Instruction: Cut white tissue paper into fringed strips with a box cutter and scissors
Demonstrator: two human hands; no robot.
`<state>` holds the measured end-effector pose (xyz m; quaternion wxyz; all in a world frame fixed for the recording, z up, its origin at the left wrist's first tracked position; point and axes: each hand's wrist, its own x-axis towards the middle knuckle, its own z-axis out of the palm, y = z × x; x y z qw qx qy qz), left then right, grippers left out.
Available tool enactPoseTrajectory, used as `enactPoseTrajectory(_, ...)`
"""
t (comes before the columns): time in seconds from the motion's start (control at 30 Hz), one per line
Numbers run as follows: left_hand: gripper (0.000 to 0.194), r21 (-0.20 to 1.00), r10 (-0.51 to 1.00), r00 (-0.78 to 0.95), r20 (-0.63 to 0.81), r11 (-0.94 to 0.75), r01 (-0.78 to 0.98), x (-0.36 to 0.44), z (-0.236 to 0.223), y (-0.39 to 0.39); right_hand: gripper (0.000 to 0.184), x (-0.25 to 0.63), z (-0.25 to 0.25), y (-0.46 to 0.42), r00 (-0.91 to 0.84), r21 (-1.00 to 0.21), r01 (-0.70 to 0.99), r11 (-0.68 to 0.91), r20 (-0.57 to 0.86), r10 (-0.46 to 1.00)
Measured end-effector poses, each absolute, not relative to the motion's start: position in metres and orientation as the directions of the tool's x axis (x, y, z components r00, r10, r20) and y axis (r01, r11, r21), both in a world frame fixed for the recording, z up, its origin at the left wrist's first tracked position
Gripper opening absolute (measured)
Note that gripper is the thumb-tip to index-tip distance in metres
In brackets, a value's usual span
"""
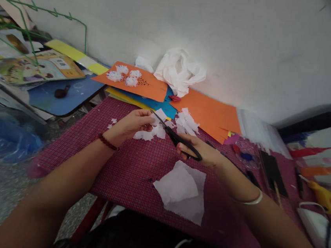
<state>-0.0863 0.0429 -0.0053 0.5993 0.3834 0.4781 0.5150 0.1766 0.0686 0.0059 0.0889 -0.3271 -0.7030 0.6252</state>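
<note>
My right hand grips a pair of black-handled scissors, their blades pointing up and to the left. Between the fingers and thumb of my left hand is a small piece of white tissue paper, with the blades at its edge. Below and behind it lie torn white scraps and a crumpled white tissue piece. Nearer to me, overlapping tissue sheets lie flat on the purple checked tablecloth.
An orange sheet with white tissue flowers and another orange sheet lie at the back, near a white bundle. To the left is a blue stool; a black phone-like slab and a white mask are right.
</note>
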Motion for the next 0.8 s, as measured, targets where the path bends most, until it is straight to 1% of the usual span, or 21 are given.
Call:
enactPoseTrajectory(0.07, 0.015, 0.953, 0.983, 0.013, -0.184, 0.182, -0.242, -0.086, -0.006, 0.044, 0.066, 0.176, 0.005, 0.068, -0.762, -0.939, 0.343, -0.035, -0.3, 0.574)
enactPoseTrajectory(0.1, 0.015, 0.954, 0.983, 0.014, -0.185, 0.183, -0.236, -0.086, -0.006, 0.044, 0.066, 0.176, 0.005, 0.069, -0.768, -0.94, 0.34, -0.03, -0.296, 0.568)
enactPoseTrajectory(0.27, 0.013, 0.966, 0.984, 0.011, -0.18, 0.179, -0.189, -0.089, -0.008, 0.046, 0.065, 0.179, 0.012, 0.072, -0.847, -0.942, 0.313, 0.12, -0.22, 0.485)
enactPoseTrajectory(0.33, 0.009, 0.976, 0.986, -0.038, -0.162, 0.154, -0.155, -0.091, -0.009, 0.048, 0.064, 0.181, 0.013, 0.073, -0.852, -0.947, 0.3, 0.114, -0.212, 0.479)
enactPoseTrajectory(0.37, 0.011, 0.982, 0.988, -0.072, -0.136, 0.125, -0.138, -0.091, -0.01, 0.049, 0.063, 0.182, 0.012, 0.074, -0.85, -0.952, 0.293, 0.093, -0.215, 0.481)
enactPoseTrajectory(0.4, 0.019, 0.989, 0.99, -0.099, -0.098, 0.085, -0.125, -0.092, -0.01, 0.05, 0.063, 0.183, 0.012, 0.074, -0.85, -0.957, 0.282, 0.067, -0.217, 0.48)
enactPoseTrajectory(0.47, 0.043, 0.992, 0.995, -0.102, -0.003, -0.011, -0.129, -0.092, -0.012, 0.052, 0.061, 0.184, 0.009, 0.074, -0.867, -0.968, 0.25, 0.025, -0.212, 0.451)
enactPoseTrajectory(0.5, 0.051, 0.988, 0.997, -0.072, 0.035, -0.045, -0.144, -0.092, -0.013, 0.053, 0.06, 0.184, 0.008, 0.074, -0.88, -0.972, 0.236, 0.016, -0.207, 0.427)
enactPoseTrajectory(0.53, 0.051, 0.984, 0.997, -0.034, 0.062, -0.067, -0.163, -0.091, -0.014, 0.053, 0.059, 0.183, 0.007, 0.074, -0.893, -0.975, 0.224, 0.014, -0.199, 0.404)
enactPoseTrajectory(0.6, 0.037, 0.981, 0.997, 0.017, 0.075, -0.071, -0.181, -0.091, -0.017, 0.053, 0.057, 0.182, 0.004, 0.074, -0.911, -0.982, 0.187, 0.012, -0.169, 0.377)
enactPoseTrajectory(0.67, 0.019, 0.984, 0.999, 0.01, 0.052, -0.05, -0.17, -0.091, -0.02, 0.054, 0.058, 0.182, 0.001, 0.074, -0.925, -0.989, 0.145, 0.009, -0.132, 0.356)
enactPoseTrajectory(0.73, 0.013, 0.99, 0.998, -0.054, 0.041, -0.048, -0.131, -0.093, -0.023, 0.055, 0.059, 0.187, -0.002, 0.074, -0.934, -0.995, 0.1, 0.02, -0.087, 0.347)
enactPoseTrajectory(0.8, 0.007, 0.997, 0.99, -0.132, 0.053, -0.059, -0.041, -0.096, -0.025, 0.058, 0.059, 0.197, -0.005, 0.072, -0.931, -0.997, 0.071, 0.028, -0.056, 0.361)
